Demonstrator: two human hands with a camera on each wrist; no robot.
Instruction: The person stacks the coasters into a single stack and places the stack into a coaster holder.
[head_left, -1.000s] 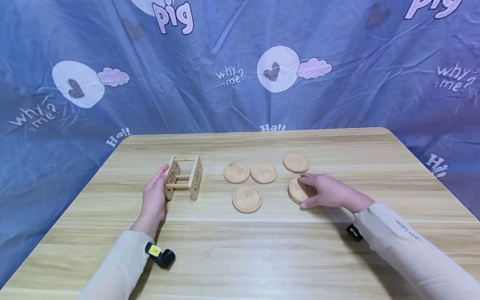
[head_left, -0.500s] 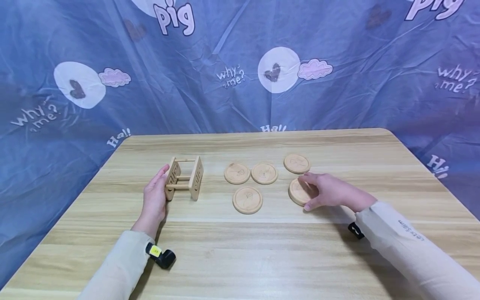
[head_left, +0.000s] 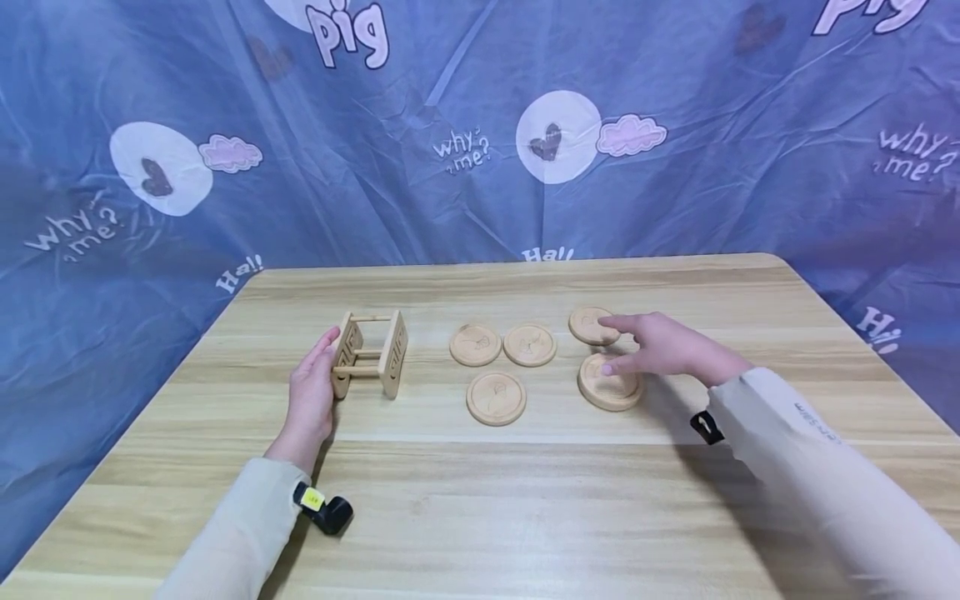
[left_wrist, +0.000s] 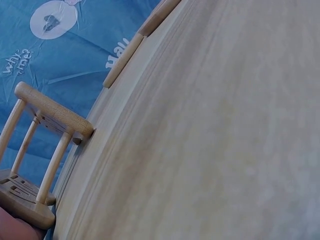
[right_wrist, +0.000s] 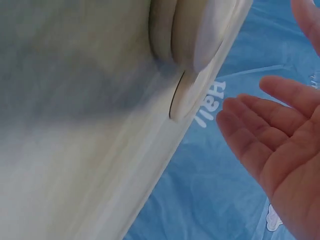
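Clock directions are read from the head view, with 12 at the far edge of the desk (head_left: pixel 465 517).

A wooden rack (head_left: pixel 397 354), two carved side panels joined by rods, stands upright on the desk. The left hand (head_left: pixel 309 398) lies at its 8 o'clock, fingers (head_left: pixel 318 348) extended and touching the outside of the near panel; they are not clamped on it.

Toward 3 o'clock from the rack lie two wooden discs, the first disc (head_left: pixel 472 345) and the second disc (head_left: pixel 529 345), side by side; whether their edges touch I cannot tell. A third disc (head_left: pixel 497 400) lies flat at the first one's 5 o'clock, near both. Lines mark the tops of all three.

Farther toward 3 o'clock sits a stack of discs (head_left: pixel 613 393), with a single far disc (head_left: pixel 585 327) near it, between its 11 and 12 o'clock. The right hand (head_left: pixel 666 343) hangs over the stack, toward its 2 o'clock, thumb and fingers spread apart; the right wrist view shows a gap between hand and discs.

Pale sleeves cover both forearms, each wrist bearing a black device. A printed blue cloth (head_left: pixel 375 200) hangs at 12 o'clock.
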